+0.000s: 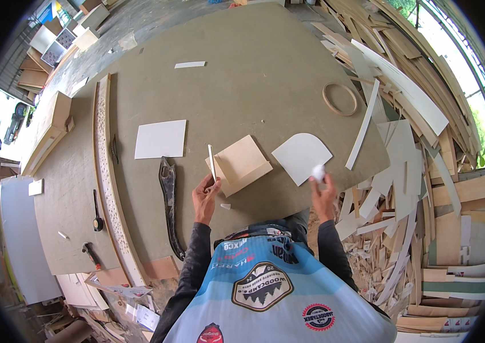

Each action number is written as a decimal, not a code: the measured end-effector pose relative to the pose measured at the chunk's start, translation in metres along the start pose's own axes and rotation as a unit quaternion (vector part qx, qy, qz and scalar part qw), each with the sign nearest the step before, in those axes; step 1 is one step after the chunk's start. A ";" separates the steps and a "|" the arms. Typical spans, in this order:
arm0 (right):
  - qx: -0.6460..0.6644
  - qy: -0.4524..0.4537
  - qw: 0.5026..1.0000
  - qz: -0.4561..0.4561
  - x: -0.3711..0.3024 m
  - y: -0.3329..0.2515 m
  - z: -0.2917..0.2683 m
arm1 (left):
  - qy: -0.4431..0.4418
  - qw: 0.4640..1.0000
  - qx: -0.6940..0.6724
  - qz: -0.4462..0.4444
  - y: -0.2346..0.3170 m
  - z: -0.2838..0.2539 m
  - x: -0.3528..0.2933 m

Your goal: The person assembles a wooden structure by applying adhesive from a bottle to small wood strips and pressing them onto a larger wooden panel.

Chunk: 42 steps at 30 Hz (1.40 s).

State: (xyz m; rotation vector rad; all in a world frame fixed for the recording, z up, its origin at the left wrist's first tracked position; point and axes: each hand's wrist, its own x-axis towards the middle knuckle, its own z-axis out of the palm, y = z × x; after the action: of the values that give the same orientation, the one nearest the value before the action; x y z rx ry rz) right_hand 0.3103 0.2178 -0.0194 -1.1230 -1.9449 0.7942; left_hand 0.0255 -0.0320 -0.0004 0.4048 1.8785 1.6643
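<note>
My left hand (203,199) is closed, pinching a thin white strip (212,160) upright between thumb and fingers. It is beside the left corner of a pale wooden piece (247,160), a flat board with a raised lip along its near side. My right hand (323,197) is closed around a small white wad (318,171), whose exact kind I cannot make out. That wad overlaps the near right corner of a white panel (300,154) with a rounded top. A small white offcut (226,206) lies near my left hand.
On the worktable (225,103) lie a white rectangular panel (160,139), a long dark tool (168,194), a rolled ring of edging (339,99), and a long white strip (363,124). A long wooden rail (105,171) and hammer (91,255) are left. Scrap boards (408,57) pile up right.
</note>
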 end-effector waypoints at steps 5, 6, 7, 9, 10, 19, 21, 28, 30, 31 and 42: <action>0.047 -0.234 0.969 -0.058 -0.022 -0.061 0.044 | -0.006 1.000 0.001 0.000 -0.001 0.000 0.003; 0.054 -0.251 0.964 -0.065 -0.026 -0.070 0.050 | -0.006 1.000 0.004 -0.003 0.000 0.000 0.004; 0.064 -0.278 0.954 -0.095 -0.027 -0.074 0.058 | -0.004 1.000 0.006 -0.005 0.001 -0.001 0.004; 0.059 -0.315 0.937 -0.139 -0.027 -0.081 0.069 | -0.003 1.000 -0.005 0.005 -0.002 -0.001 0.007; 0.045 -0.327 0.931 -0.155 -0.027 -0.084 0.073 | -0.001 1.000 -0.011 0.010 -0.003 -0.001 0.009; -0.017 -0.378 0.900 -0.217 -0.025 -0.101 0.084 | 0.003 0.999 0.036 0.006 -0.007 -0.004 0.015; -0.027 -0.383 0.898 -0.214 -0.025 -0.103 0.083 | 0.007 0.999 0.041 0.009 -0.007 -0.003 0.015; -0.045 -0.340 0.916 -0.210 -0.022 -0.098 0.079 | 0.009 0.999 0.047 0.017 -0.009 -0.003 0.016; -0.050 -0.325 0.922 -0.204 -0.020 -0.094 0.076 | 0.012 0.998 0.060 0.019 -0.012 -0.004 0.017; -0.048 -0.316 0.926 -0.201 -0.018 -0.091 0.074 | 0.014 0.998 0.066 0.020 -0.013 -0.005 0.018; -0.072 -0.243 0.950 -0.182 0.006 -0.053 0.056 | 0.018 0.979 0.194 0.063 0.002 0.001 0.013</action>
State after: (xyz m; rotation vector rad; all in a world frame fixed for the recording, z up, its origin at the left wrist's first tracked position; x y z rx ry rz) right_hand 0.2385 0.1928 -0.0052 -0.6438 -2.5603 0.7825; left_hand 0.0155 -0.0236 -0.0011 0.6654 2.2505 1.3830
